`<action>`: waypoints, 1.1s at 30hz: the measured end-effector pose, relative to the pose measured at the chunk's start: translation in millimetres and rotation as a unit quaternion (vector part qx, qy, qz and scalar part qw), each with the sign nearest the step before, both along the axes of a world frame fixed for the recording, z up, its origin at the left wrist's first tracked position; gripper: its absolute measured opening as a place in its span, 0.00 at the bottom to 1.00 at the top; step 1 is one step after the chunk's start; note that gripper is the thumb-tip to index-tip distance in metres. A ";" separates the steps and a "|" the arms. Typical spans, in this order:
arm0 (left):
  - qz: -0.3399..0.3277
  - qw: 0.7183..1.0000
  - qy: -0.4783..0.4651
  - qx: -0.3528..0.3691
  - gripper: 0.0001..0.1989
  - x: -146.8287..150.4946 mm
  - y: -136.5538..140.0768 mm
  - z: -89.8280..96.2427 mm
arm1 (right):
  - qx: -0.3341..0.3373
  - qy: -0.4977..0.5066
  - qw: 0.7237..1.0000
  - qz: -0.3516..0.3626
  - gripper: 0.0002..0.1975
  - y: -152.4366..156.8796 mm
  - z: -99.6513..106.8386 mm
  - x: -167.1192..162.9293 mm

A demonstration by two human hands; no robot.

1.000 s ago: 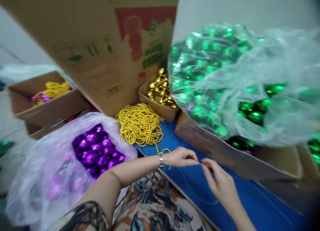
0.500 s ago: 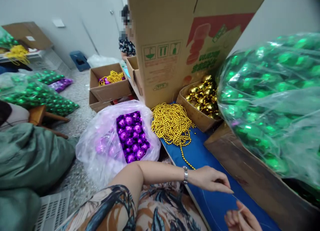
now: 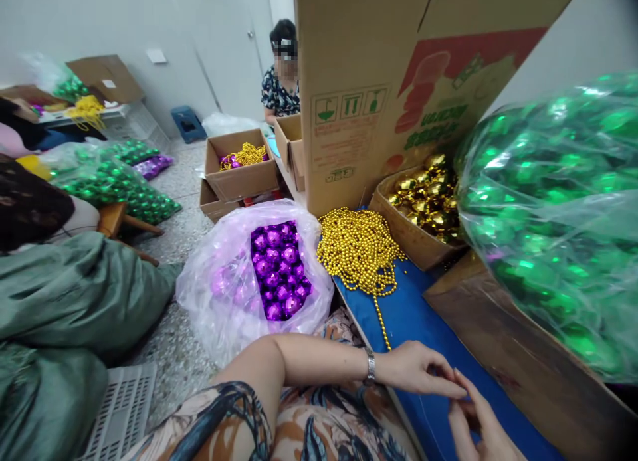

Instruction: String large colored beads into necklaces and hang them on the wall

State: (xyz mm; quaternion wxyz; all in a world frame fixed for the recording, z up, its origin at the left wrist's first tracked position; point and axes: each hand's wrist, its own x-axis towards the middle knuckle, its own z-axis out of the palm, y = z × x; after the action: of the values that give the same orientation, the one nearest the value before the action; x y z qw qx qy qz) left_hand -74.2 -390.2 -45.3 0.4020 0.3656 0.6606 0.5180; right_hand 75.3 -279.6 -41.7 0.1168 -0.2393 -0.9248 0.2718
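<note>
The left hand [image 3: 423, 369] and right hand [image 3: 481, 418] meet at the fingertips, fingers curled and nearly closed; whether anything thin is pinched between them I cannot tell. Just beyond the left wrist, the nearer one, a gold strand [image 3: 381, 318] lies on the blue desk [image 3: 423, 321], its long axis running from the wrist away to the bead heap [image 3: 356, 248], ahead and to the left. Past the heap stands the gold bauble box [image 3: 419, 234]; the purple bag [image 3: 214, 315] sits left.
</note>
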 end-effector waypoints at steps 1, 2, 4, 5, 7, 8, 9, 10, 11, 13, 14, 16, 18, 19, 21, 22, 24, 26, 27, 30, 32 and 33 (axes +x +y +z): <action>0.011 1.000 -0.004 -0.002 0.12 -2.4 0.3 -1.8 | 0.004 0.004 1.000 0.014 0.26 -0.5 -0.4 -4.5; 0.017 1.000 -0.008 -0.004 0.11 -5.1 0.8 -2.9 | 0.007 0.008 1.000 0.027 0.25 -1.3 -0.4 -8.7; 0.025 0.999 -0.017 -0.009 0.07 -10.6 1.4 -2.1 | 0.008 0.011 0.999 0.048 0.23 -4.7 1.4 -15.1; 0.030 0.999 -0.023 -0.010 0.05 -12.7 1.2 -0.3 | 0.005 0.011 0.998 0.054 0.21 -7.5 3.8 -16.9; 0.038 0.998 -0.040 -0.009 0.03 -15.5 -0.7 4.7 | -0.011 0.014 0.998 0.053 0.19 -15.0 10.9 -18.2; 0.030 0.998 -0.048 -0.004 0.05 -17.0 -2.1 7.0 | -0.023 0.019 0.999 0.043 0.17 -18.7 14.9 -18.4; 0.022 0.998 -0.059 -0.002 0.06 -19.1 -3.4 8.5 | -0.033 0.031 0.999 0.030 0.16 -21.5 18.6 -18.8; 0.014 0.997 -0.070 -0.001 0.09 -22.1 -4.3 8.9 | -0.040 0.048 0.998 0.016 0.14 -22.9 21.5 -19.7; -0.003 0.996 -0.084 -0.001 0.11 -25.9 -4.6 8.3 | -0.040 0.068 0.997 0.000 0.11 -22.5 23.5 -20.8; -0.040 0.993 -0.112 -0.006 0.16 -34.0 -2.9 5.0 | -0.039 0.082 0.996 -0.007 0.07 -17.0 24.5 -22.8; -0.055 0.991 -0.122 -0.009 0.17 -37.2 -1.4 3.2 | -0.035 0.087 0.996 -0.006 0.06 -13.0 23.8 -23.2; -0.081 0.989 -0.126 -0.018 0.17 -39.7 1.2 1.0 | -0.019 0.096 0.995 0.005 0.06 -5.6 21.1 -23.3; -0.109 0.985 -0.131 -0.034 0.17 -37.2 2.8 0.8 | 0.002 0.111 0.994 0.015 0.06 -1.1 17.7 -23.8; -0.121 0.982 -0.141 -0.042 0.17 -34.7 3.4 1.2 | 0.010 0.118 0.993 0.021 0.07 0.1 16.1 -24.5; -0.130 0.976 -0.172 -0.043 0.17 -28.7 4.9 1.9 | 0.019 0.128 0.991 0.033 0.08 0.8 14.5 -26.3; -0.122 0.974 -0.187 -0.036 0.17 -25.8 5.8 2.3 | 0.027 0.133 0.990 0.032 0.09 0.6 14.8 -26.9; -0.086 0.974 -0.209 -0.020 0.17 -21.1 7.9 3.0 | 0.053 0.145 0.988 0.014 0.12 -0.9 17.6 -26.6; -0.054 0.977 -0.204 -0.012 0.16 -18.1 9.7 3.9 | 0.079 0.153 0.985 -0.009 0.13 -4.3 21.9 -24.1; -0.045 0.980 -0.195 -0.011 0.16 -17.2 10.2 4.2 | 0.090 0.150 0.984 -0.015 0.12 -6.7 23.8 -22.6; -0.032 0.989 -0.147 -0.006 0.16 -16.1 10.6 4.1 | 0.116 0.112 0.987 -0.021 0.11 -14.8 25.2 -19.9; -0.032 0.994 -0.106 0.006 0.16 -16.6 9.8 3.4 | 0.118 0.094 0.988 -0.037 0.11 -18.3 23.2 -20.2; -0.039 0.996 -0.082 0.014 0.15 -17.1 9.1 3.4 | 0.110 0.092 0.989 -0.043 0.11 -18.9 22.0 -20.6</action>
State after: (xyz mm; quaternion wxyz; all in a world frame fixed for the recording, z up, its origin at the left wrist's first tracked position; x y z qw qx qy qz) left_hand -91.3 -381.1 -41.9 0.4699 0.3530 0.6031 0.5393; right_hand 54.7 -298.5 -19.7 0.2384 -0.2389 -0.9233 0.1835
